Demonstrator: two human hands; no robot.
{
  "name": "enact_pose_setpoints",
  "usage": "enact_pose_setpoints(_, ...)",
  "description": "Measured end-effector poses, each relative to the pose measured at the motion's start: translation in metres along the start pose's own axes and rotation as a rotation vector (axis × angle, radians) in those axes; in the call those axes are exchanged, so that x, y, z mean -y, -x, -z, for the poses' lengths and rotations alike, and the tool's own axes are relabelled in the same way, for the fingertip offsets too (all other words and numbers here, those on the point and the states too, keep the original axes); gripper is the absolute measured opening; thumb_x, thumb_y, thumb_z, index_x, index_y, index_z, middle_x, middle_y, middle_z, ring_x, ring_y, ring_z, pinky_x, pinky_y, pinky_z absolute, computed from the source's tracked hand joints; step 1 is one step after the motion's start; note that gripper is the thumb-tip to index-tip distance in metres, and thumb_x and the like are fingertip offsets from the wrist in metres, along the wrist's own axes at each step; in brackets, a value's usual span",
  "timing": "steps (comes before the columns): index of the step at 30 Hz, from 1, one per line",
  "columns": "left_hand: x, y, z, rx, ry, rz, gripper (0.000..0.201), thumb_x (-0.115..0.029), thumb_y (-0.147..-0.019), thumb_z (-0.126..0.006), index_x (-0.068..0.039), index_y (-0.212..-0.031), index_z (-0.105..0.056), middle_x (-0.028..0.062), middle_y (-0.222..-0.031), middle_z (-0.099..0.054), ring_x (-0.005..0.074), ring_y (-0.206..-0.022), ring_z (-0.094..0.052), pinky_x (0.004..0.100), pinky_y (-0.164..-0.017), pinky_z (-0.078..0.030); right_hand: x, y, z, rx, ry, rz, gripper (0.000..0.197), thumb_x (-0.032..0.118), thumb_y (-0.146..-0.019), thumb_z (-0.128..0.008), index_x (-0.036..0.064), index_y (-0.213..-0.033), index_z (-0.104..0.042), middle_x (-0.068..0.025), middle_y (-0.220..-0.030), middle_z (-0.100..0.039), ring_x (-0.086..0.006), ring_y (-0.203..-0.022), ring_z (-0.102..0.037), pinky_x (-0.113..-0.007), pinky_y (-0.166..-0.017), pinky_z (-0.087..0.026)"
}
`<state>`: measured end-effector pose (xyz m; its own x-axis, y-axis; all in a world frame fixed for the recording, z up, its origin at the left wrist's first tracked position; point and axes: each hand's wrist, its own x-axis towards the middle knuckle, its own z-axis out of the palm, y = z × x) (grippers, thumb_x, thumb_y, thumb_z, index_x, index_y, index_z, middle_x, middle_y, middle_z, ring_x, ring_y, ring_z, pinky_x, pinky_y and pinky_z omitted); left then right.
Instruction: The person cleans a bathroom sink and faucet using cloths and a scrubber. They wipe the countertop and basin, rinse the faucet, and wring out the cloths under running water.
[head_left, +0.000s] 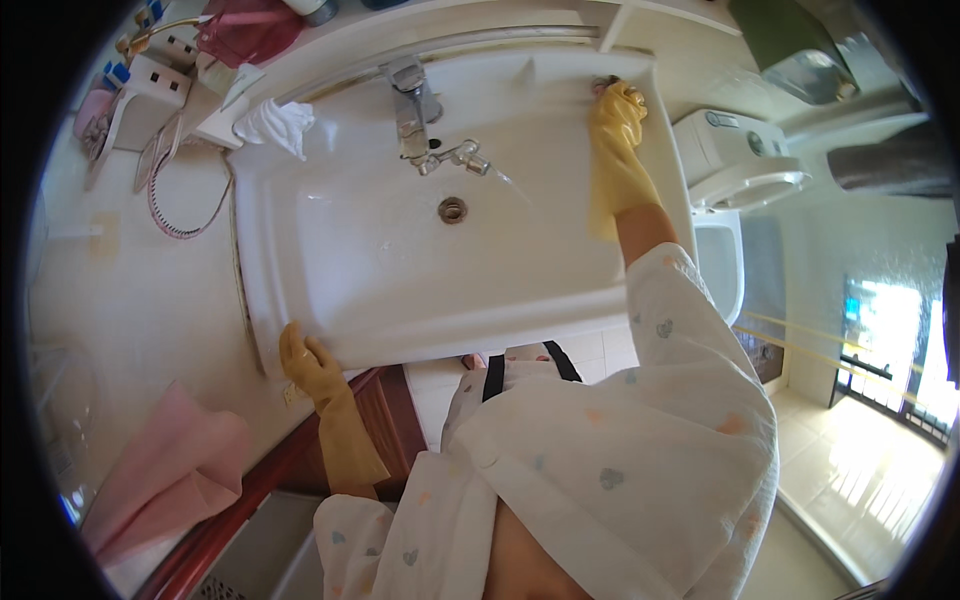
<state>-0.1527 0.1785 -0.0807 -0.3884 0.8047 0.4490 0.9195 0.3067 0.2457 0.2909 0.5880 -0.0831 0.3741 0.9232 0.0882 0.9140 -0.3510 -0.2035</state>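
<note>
A white washbasin (pixel 400 280) fills the middle of the view. My right hand (pixel 620 105), in a yellow rubber glove, presses into its far right corner. Its fingers are curled over something small and pinkish that I cannot make out. My left hand (pixel 312 365), gloved the same way, rests on the basin's near left corner with the fingers stretched out and nothing in them. From the chrome faucet (pixel 412 110), a jointed spout (pixel 465 157) sends a thin stream of water to the right. The round drain (pixel 453 209) lies just below the spout.
A crumpled white cloth (pixel 275 125) sits on the far left rim. Left of it are a white box (pixel 150 95) and a coiled cord (pixel 180 232). A pink cloth (pixel 175 465) hangs at lower left. The toilet (pixel 735 150), lid raised, stands close on the right.
</note>
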Motion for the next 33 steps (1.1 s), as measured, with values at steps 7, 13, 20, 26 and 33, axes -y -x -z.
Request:
enact_pose_setpoints(7, -0.072, -0.032, -0.003, -0.007, 0.229, 0.01, 0.028, 0.0, -0.092, -0.06, 0.008, -0.118, -0.064, 0.0262, -0.118, -0.065, 0.041, -0.109, -0.062, 0.0459, -0.095, -0.051, 0.016, 0.106, 0.0, 0.289, -0.4, 0.732, 0.026, 0.025, -0.099, -0.06, 0.0144, -0.123, -0.065, -0.0119, -0.11, -0.069, -0.0347, -0.091, -0.068, -0.044, -0.079, -0.055)
enact_pose_setpoints(13, -0.16, -0.061, -0.066, 0.429, 0.699, 0.3, 0.03, -0.023, -0.098, -0.066, -0.002, -0.118, -0.07, 0.011, -0.11, -0.073, 0.0238, -0.107, -0.066, 0.0366, -0.092, -0.051, -0.036, 0.113, -0.02, 1.333, -1.424, -0.231, 0.033, 0.02, -0.106, -0.051, -0.0013, -0.13, -0.057, -0.0151, -0.122, -0.068, -0.0275, -0.096, -0.07, -0.039, -0.079, -0.058)
enact_pose_setpoints(20, -0.22, -0.022, -0.197, 0.666, 1.538, 1.075, 0.054, -0.05, -0.101, -0.059, -0.011, -0.139, -0.057, 0.01, -0.125, -0.065, 0.0214, -0.125, -0.055, 0.043, -0.1, -0.048, 0.018, 0.154, 0.052, 1.19, -1.755, -0.368, 0.029, 0.012, -0.108, -0.046, 0.0008, -0.131, -0.06, -0.0104, -0.121, -0.067, -0.0188, -0.099, -0.068, -0.034, -0.078, -0.057)
enact_pose_setpoints(26, -0.31, -0.06, -0.148, 0.807, 2.049, 1.301, 0.043, -0.046, -0.105, -0.051, -0.01, -0.129, -0.056, 0.009, -0.121, -0.066, 0.0201, -0.108, -0.063, 0.0391, -0.087, -0.055, -0.02, 0.155, 0.051, 0.968, -1.346, 0.175, 0.036, 0.017, -0.106, -0.052, 0.0073, -0.14, -0.056, -0.0112, -0.124, -0.067, -0.0206, -0.109, -0.066, -0.033, -0.093, -0.053)
enact_pose_setpoints(33, -0.312, -0.061, -0.149, 0.831, 1.828, 0.988, 0.028, -0.03, -0.1, -0.056, -0.005, -0.11, -0.061, 0.0075, -0.096, -0.064, 0.0178, -0.088, -0.063, 0.0337, -0.066, -0.053, -0.01, 0.178, 0.017, 0.328, -0.804, 0.599, 0.05, 0.037, -0.095, -0.068, 0.0021, -0.13, -0.057, -0.0238, -0.119, -0.062, -0.0425, -0.106, -0.064, -0.044, -0.093, -0.053)
